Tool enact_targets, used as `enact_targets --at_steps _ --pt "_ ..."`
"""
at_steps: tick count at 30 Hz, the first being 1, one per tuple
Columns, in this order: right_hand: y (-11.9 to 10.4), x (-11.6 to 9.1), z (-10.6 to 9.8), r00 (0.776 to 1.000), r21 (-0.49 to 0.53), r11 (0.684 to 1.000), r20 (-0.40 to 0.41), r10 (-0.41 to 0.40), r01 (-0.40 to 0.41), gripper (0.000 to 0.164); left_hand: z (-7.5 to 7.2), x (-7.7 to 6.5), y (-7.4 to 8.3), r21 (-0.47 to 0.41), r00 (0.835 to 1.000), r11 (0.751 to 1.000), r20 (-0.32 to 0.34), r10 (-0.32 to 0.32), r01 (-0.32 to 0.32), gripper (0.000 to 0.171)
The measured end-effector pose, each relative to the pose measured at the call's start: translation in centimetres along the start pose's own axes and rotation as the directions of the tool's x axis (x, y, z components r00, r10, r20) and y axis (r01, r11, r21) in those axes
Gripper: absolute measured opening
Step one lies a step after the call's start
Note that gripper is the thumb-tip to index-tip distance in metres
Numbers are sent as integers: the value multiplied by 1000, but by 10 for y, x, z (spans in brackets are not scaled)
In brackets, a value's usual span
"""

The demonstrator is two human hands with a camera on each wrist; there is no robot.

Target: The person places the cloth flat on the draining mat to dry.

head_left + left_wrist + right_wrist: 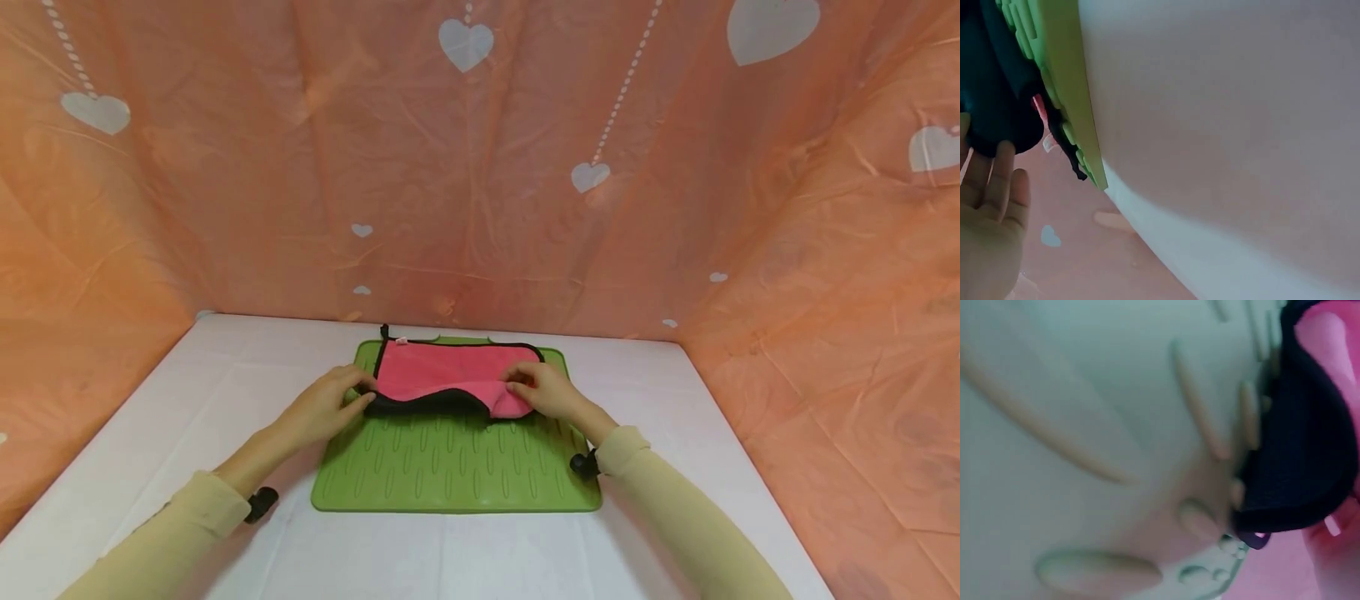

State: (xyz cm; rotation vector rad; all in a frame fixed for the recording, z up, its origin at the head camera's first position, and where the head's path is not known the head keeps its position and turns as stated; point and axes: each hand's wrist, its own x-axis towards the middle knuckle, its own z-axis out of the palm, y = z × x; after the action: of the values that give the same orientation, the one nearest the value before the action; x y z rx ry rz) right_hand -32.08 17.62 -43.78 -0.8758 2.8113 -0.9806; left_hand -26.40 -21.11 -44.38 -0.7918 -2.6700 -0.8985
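Observation:
A pink cloth (442, 364) with black edging and a dark underside lies on a ribbed green mat (450, 483). Its front edge is lifted in a wave, showing the dark side. At the front left corner my left hand (318, 408) pinches the edge between thumb and fingers. On the right part, my right hand (547, 390) pinches a fold of the pink face. The left wrist view shows the fingers of that hand (994, 212) against the dark underside (997, 94). In the right wrist view the dark underside (1304, 444) curls up off the mat.
A white-covered table (172, 417) bears the mat. Orange curtains (375, 167) with pale hearts hang behind and at both sides. A small black loop (385, 331) and a white tag (402, 341) sit at the cloth's back left corner.

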Motion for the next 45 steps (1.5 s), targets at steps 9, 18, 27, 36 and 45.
enact_targets --at_steps 9,18,27,36,45 --pt "6 -1 8 999 -9 999 23 44 -44 18 7 0 -3 46 997 999 73 5 -9 12" --pt "-1 -16 10 982 -36 997 -174 -75 70 11 6 -2 2 60 998 998 60 -9 5 11" --pt "-11 -39 13 960 -96 981 -210 -185 168 13 8 -2 2 68 998 997 50 -25 22 11" --pt "-17 -35 19 970 -188 953 -9 -243 237 14 8 -3 1 61 999 998 44 -10 7 12" --pt "-18 -23 22 969 -234 943 123 -213 237 24 8 -4 0 62 999 998 44 -3 0 12"
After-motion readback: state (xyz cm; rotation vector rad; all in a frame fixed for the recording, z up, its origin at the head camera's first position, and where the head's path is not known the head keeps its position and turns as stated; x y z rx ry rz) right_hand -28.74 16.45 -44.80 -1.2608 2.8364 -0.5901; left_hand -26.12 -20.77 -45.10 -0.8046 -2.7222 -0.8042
